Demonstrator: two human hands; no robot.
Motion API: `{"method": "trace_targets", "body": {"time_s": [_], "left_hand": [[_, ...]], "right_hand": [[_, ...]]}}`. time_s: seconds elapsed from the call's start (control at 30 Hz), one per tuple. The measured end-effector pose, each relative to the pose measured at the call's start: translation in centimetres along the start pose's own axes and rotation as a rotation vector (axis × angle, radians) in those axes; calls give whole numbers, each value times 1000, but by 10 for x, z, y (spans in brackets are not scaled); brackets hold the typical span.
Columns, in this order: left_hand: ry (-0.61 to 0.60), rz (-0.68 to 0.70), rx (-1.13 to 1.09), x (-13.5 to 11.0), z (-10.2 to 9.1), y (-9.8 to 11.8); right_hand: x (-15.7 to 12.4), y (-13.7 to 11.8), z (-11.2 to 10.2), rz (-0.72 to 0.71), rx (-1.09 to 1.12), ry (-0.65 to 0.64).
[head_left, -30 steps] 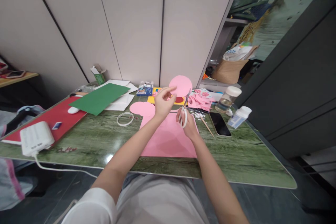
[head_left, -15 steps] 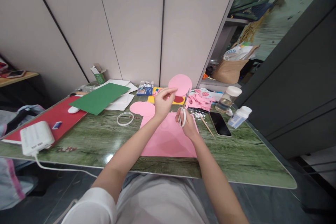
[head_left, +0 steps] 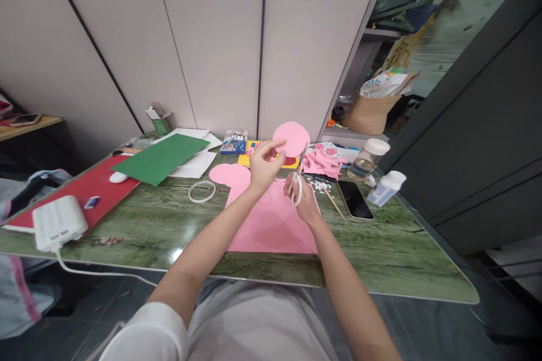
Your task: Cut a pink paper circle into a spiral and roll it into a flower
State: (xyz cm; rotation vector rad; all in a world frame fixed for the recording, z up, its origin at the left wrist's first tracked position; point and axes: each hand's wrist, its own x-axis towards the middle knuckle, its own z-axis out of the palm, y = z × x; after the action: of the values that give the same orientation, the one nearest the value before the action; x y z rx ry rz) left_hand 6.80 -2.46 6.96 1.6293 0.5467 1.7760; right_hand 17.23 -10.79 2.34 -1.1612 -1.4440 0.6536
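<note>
My left hand pinches the lower edge of a pink paper circle, held up above the table. In my right hand are scissors with white handles, my fingers closed round the loops. Their blades point up and stand at the circle's right edge; whether they touch the paper I cannot tell. Below both hands lies a sheet of pink paper. More pink paper circles, overlapping, lie to the left of my left hand. Pink paper scraps are heaped beyond my right hand.
A white ring, green sheet, red sheet and white power bank with a cable lie left. On the right are a wooden stick, phone, white bottle and clear bottle. Cabinet doors stand behind.
The pink circle has tilted and turned slightly in my left hand, whose fingers have shifted on it. My right hand and the scissors have moved a little to the right.
</note>
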Motion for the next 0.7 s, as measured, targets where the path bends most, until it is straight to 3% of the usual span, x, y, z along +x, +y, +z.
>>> {"method": "trace_targets", "body": {"time_s": [0.7], "left_hand": [[6, -48, -74, -1, 0, -2]], "right_hand": [[-1, -1, 2, -14, -16, -7]]}}
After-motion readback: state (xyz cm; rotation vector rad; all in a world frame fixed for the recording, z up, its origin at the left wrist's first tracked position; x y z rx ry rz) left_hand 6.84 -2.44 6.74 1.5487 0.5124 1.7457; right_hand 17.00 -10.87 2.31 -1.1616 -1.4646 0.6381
